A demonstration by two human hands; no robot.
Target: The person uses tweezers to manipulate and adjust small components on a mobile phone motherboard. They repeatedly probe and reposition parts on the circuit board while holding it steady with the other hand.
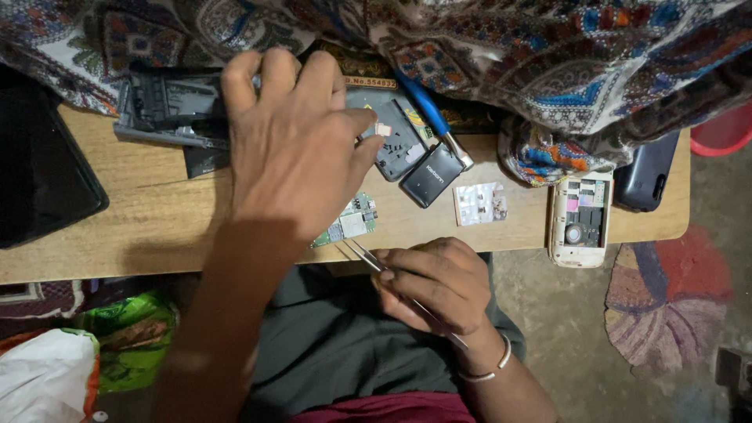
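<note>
On tabletop (157,227): you pinch small chip (383,128) in left hand (290,141)
Right hand (439,286): grips tweezers (368,258); keep tips steady, near circuit board (348,223)

I count one yellow strip label (370,81) at the table's far edge, beside a dark rectangular battery (432,175) bearing pale print. A black tablet screen (39,168) lies at far left, unlit; a white and a green plastic bag (86,356) sit below the table.

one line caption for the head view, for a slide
Left hand pinches a small chip while right hand holds tweezers by a circuit board.
</note>
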